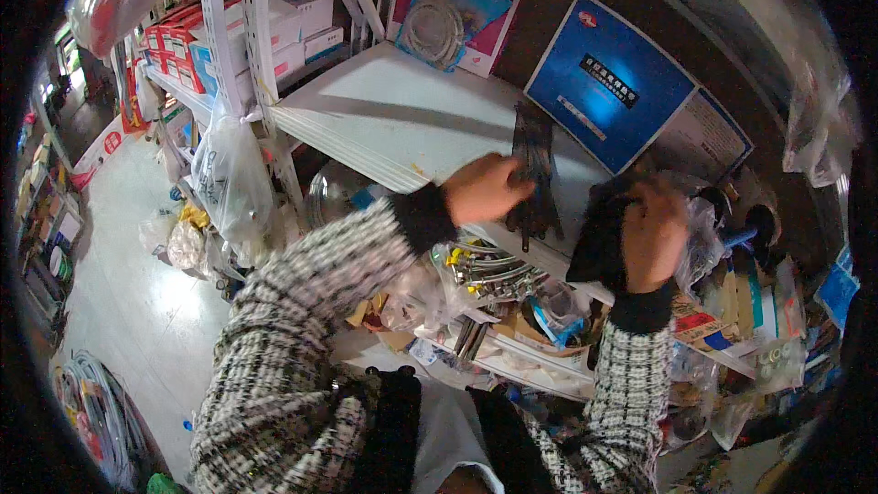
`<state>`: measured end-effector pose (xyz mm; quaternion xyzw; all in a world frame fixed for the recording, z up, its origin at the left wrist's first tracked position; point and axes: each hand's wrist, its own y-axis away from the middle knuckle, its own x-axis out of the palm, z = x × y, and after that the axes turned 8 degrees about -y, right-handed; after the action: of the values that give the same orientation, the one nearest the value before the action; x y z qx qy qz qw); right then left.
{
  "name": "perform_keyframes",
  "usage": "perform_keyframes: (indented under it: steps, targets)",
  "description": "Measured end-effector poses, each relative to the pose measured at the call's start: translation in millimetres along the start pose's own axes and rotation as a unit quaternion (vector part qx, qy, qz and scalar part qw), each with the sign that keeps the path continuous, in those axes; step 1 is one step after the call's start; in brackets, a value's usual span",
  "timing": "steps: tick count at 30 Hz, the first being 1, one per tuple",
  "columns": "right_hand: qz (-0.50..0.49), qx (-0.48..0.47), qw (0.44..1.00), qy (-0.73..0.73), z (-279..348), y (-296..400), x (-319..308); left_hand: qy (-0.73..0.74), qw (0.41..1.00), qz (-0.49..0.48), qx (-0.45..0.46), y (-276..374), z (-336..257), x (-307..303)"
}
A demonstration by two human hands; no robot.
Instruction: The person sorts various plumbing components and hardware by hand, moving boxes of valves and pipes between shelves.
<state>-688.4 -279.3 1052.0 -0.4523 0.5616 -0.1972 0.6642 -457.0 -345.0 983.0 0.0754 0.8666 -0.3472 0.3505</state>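
My left hand (485, 189) is over the front of a white shelf board (439, 130), its fingers curled against a bundle of dark flat strips (536, 175). Motion blur hides whether the fingers grip the strips or only touch them. The bundle runs from the middle of the board to its front edge. To the right, my right hand (655, 233) is closed on a black cloth (600, 237), which hangs down below the fingers. Behind this hand, a blue framed sign (610, 86) with writing leans at the back.
Braided metal hoses (490, 271) lie on a lower shelf. Left of the board, a white metal post (257, 34) carries a hanging plastic bag (230, 178). Boxes (175, 48) stand on the shelf behind. A packaged coiled hose (432, 31) leans at the back. Coiled cables (103, 412) rest on the floor.
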Motion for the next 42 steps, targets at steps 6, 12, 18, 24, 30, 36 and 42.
perform_keyframes:
  steps: [6,12,18,24,30,36,42]
  targets:
    - [-0.069,-0.1,0.987,-0.107,60,-112,7,0.104,0.993,0.057,-0.009,115,-19,-61]
    - [0.27,-0.142,0.942,-0.144,85,-138,151,0.195,0.971,0.019,-0.139,162,50,-118]
    - [0.35,0.065,0.934,-0.007,131,-86,263,0.309,0.921,-0.066,-0.226,205,91,-177]
    - [0.336,-0.114,0.925,-0.139,261,-111,269,0.373,0.902,-0.089,-0.2,199,98,-202]
    - [0.205,-0.28,0.896,-0.276,216,-57,207,0.312,0.939,-0.083,-0.122,187,103,-223]
    - [0.323,-0.046,0.941,-0.086,188,-46,194,0.329,0.91,-0.137,-0.214,214,131,-232]
    - [0.273,-0.231,0.934,0.023,250,-155,302,0.385,0.885,-0.131,-0.228,226,127,-229]
